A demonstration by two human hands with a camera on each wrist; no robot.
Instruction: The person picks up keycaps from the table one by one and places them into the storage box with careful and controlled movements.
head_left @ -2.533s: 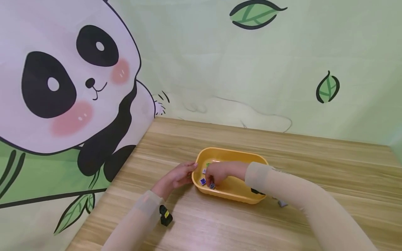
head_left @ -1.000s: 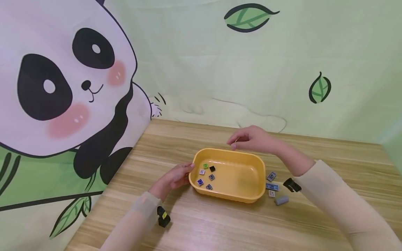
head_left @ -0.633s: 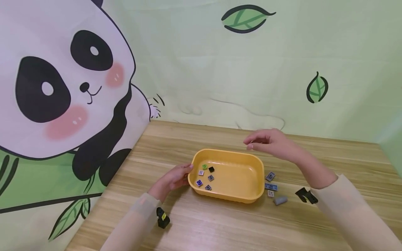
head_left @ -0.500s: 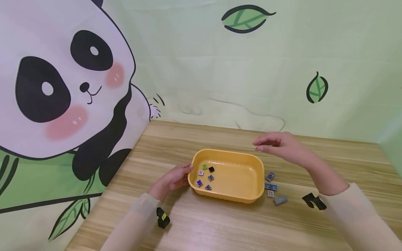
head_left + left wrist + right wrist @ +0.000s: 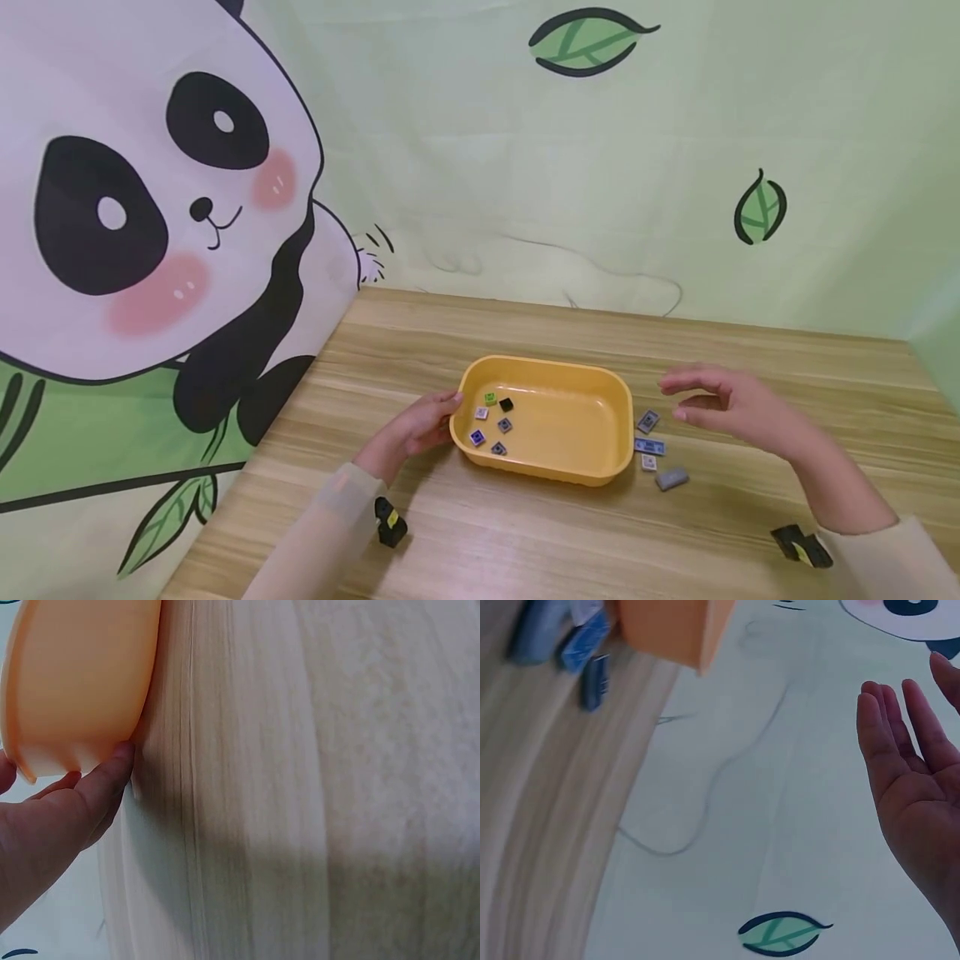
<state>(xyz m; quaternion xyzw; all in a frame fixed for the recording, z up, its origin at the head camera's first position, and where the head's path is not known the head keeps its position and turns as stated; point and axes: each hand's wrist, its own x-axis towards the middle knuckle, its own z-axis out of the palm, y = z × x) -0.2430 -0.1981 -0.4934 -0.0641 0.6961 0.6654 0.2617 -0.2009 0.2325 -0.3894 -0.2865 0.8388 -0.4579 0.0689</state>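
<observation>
On the wooden table (image 5: 562, 533), the head view shows the yellow tray (image 5: 570, 429) with six small bricks (image 5: 505, 425) in its left part. The left hand (image 5: 412, 425) holds its left end. The right hand (image 5: 738, 408) is raised beyond the right end, fingers loosely bent, grasping nothing. Beside that end lie a grey brick (image 5: 648, 421), a blue brick (image 5: 649, 447), a white brick (image 5: 648, 462) and a grey rounded piece (image 5: 672, 478). Caution: a pull by the left hand may slide or tip the tray and shift its contents; a low sweep of the right hand could scatter the loose pieces. The tray's long axis runs left to right, right end slightly nearer the person; the blue brick lies roughly parallel.

Left wrist view: the thumb is at the rim; the fingers bear on the outer wall.

Right wrist view: the fingers are released, well apart from every piece.
</observation>
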